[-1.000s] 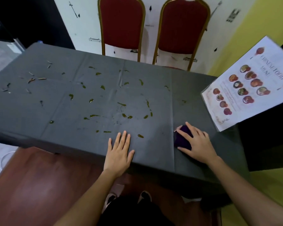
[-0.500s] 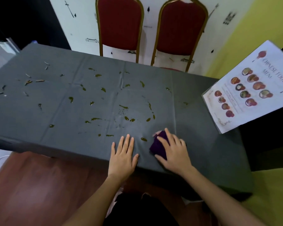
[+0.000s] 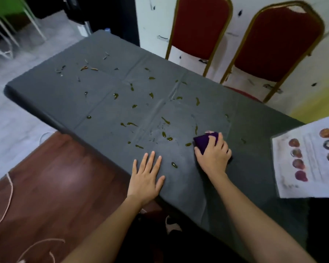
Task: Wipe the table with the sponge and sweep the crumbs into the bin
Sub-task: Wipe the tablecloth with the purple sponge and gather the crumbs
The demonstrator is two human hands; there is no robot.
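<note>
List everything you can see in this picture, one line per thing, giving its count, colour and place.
dark grey cloth-covered table: one, dark grey, centre of view.
small purple sponge: one, purple, on the table near its front edge.
greenish smears and scraps: many, olive green, scattered over the table's middle.
brownish dry crumbs: several, brown, table's far left end.
red padded chairs with gold metal frames: two, red and gold, behind the table.
printed food menu sheet: one, white with reddish pictures, right edge of view.
pale cord: one, beige, on the brown wooden floor, lower left.
left hand: one, flat on the table's near edge.
right hand: one, gripping the sponge.
</note>
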